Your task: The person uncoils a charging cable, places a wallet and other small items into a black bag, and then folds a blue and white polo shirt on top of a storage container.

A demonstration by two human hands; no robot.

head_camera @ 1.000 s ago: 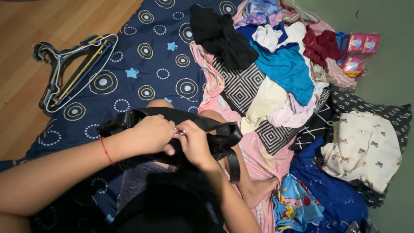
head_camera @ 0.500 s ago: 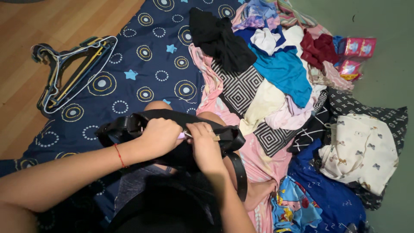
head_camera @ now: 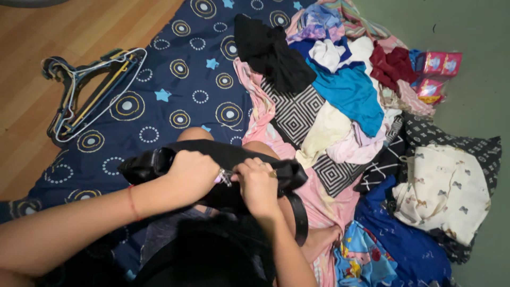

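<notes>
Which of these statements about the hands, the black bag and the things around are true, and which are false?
1. Both hands grip the black bag. True: the left hand and right hand meet at its top edge.
2. The hangers lie on top of the clothes pile. False: they lie apart, at the edge of the navy sheet by the wooden floor.
3. A blue garment lies in the clothes pile. True.
4. The left wrist is bare. False: it wears a red string.

Black bag [head_camera: 212, 165] lying across lap, top edge pinched, small metal zip pull [head_camera: 225, 176] at middle, strap hanging right.
</notes>
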